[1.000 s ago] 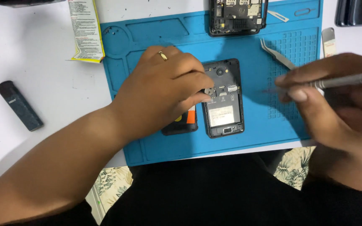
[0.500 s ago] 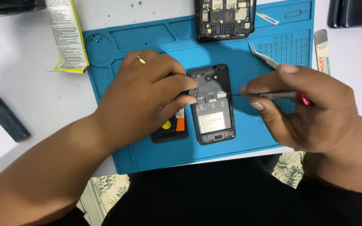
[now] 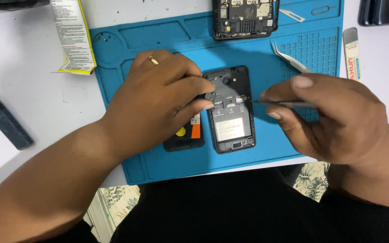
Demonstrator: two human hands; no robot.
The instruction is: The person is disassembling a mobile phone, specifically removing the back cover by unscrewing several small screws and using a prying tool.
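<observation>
An opened black smartphone with its back cover off (image 3: 230, 110) lies lengthwise near the middle of a blue silicone repair mat (image 3: 158, 40), which rests on a white counter (image 3: 28, 99). The left hand (image 3: 158, 103) (a gold ring on one finger) lies over the phone's left side, its thumb and forefinger tips pressed to the upper left edge of the body, so the grip here is narrow and pinned on the phone rather than lifting it. The right hand (image 3: 334, 121) comes in from the right, fingers closed tight round a thin metal-shafted screwdriver (image 3: 280, 104) held nearly level; its tip reaches the phone's upper right part, well ahead of the fingers that hold it.

Partly under the left hand, just beside the phone, sits a flat black battery with an orange and yellow label (image 3: 186, 135). A pair of silver tweezers (image 3: 289, 58) lies on the mat above the right hand. A second stripped black phone frame (image 3: 244, 18) sits at the mat's top edge. A dark rectangular bar (image 3: 5, 121) lies on the counter at far left.
</observation>
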